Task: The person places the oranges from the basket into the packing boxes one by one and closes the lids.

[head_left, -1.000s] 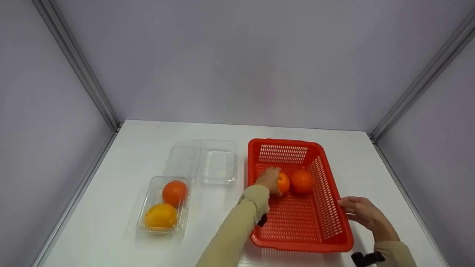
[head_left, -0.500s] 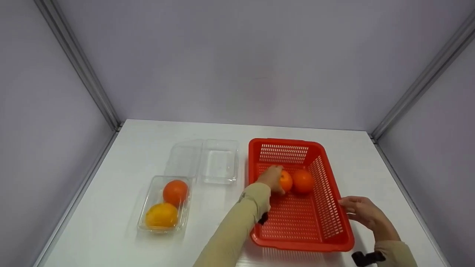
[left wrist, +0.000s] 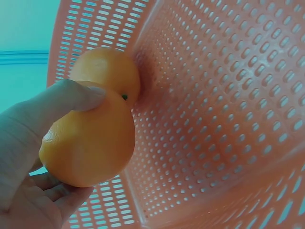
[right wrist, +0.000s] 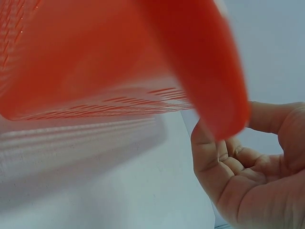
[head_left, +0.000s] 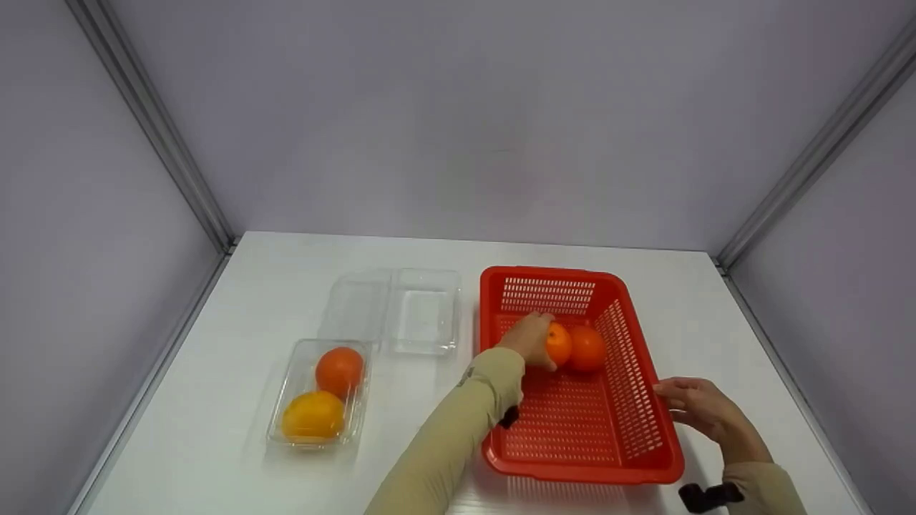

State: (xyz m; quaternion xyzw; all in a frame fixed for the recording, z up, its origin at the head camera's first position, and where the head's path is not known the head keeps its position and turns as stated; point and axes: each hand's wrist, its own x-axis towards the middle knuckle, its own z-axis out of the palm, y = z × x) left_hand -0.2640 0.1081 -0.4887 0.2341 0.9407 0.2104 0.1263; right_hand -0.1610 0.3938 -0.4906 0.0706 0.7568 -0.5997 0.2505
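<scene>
Inside the red plastic basket (head_left: 572, 468), my left hand (head_left: 529, 340) grips an orange (head_left: 558, 345), thumb on top and fingers curled beneath it in the left wrist view. A second, redder orange (head_left: 588, 350) sits right beside it towards the basket's right wall; in the left wrist view this other orange (left wrist: 107, 69) shows partly behind the held one. My right hand (head_left: 705, 411) is at the basket's right side. In the right wrist view, the basket rim (right wrist: 224, 114) passes between the thumb and curled fingers of that hand (right wrist: 252, 176), which pinches it.
Left of the basket, an open clear plastic box (head_left: 422, 318) lies with its lid (head_left: 354, 307) folded out flat. Nearer stands another clear box (head_left: 279, 436) holding a red-orange fruit (head_left: 340, 372) and a yellow fruit (head_left: 315, 416). Walls enclose the white table (head_left: 215, 400) at the back and sides.
My left hand has shifted slightly right and away from me with the orange, which now overlaps the second orange in the head view. The right hand stays at the rim.
</scene>
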